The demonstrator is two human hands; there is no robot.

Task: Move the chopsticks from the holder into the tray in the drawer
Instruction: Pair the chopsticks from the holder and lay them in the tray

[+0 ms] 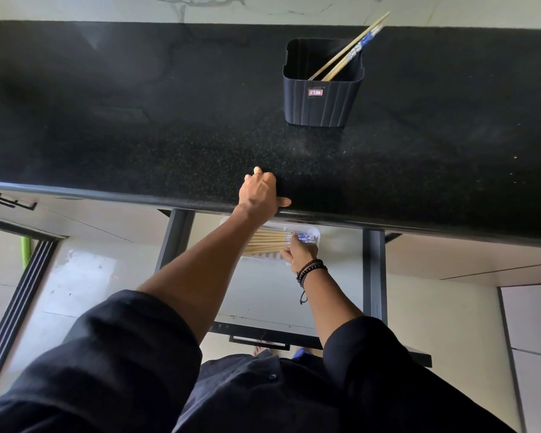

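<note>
Head view: settling chopsticks into the tray of the open drawer.
Our right hand meets their patterned ends, grip indiscernible; we should square them flush. Our left hand props on the desk, fingers bent, empty; the other chopsticks lean in the holder.

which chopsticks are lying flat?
The chopstick bundle in the white tray, at the right hand. The leftover chopsticks stand leaning in the black holder.

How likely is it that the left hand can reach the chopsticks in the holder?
Probably yes. The left hand rests on the counter, only bare surface lies between it and the holder, and the chopsticks lean out of its open top.
</note>
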